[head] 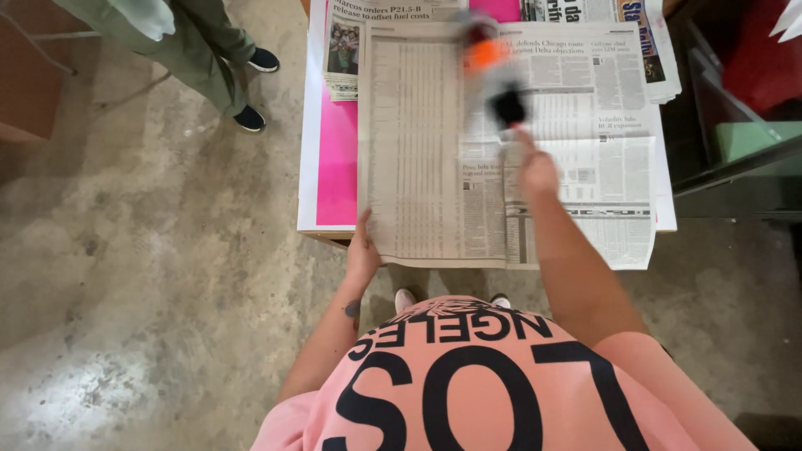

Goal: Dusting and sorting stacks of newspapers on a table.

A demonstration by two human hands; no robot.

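An open newspaper [434, 142] lies spread over a bright pink sheet [337, 159] on a white-edged table. My left hand [362, 249] rests on the paper's near left corner, holding it flat. My right hand [535, 167] is raised over the middle of the paper and grips a blurred tool with a black part and an orange part [494, 79]; the blur hides what kind of tool it is.
More folded newspapers [342, 50] lie at the table's far end. Another person's legs in green trousers and dark shoes [249, 119] stand on the concrete floor at upper left. A dark shelf with green and red items [735, 134] is at right.
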